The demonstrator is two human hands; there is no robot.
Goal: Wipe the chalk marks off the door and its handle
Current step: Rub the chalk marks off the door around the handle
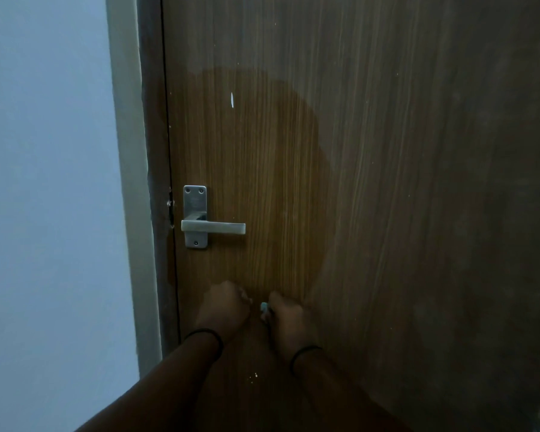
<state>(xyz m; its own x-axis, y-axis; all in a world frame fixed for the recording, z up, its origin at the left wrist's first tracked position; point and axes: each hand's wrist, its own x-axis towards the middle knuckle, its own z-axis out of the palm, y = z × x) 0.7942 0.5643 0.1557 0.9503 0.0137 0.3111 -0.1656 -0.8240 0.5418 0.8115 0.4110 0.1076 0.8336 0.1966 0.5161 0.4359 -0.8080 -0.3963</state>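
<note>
Right hand (pixel 286 313) pinches pale blue object (pixel 264 306) | left hand (pixel 223 302) fisted | handle (pixel 213 227) above both

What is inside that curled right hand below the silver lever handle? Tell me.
A small light blue thing pokes out from the right hand, near the thumb. The curled fingers cover the rest, so what it is stays unclear.

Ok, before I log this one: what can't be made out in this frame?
- Small pale blue thing in the right hand: mostly covered by the fingers, so cloth or chalk is unclear.
- Left hand: seen from the back; whether its grip holds anything is hidden.
- Chalk on the handle: too dim and small to tell.
- Door: top, bottom and right side cut off by the frame edges; right part dark.
</note>
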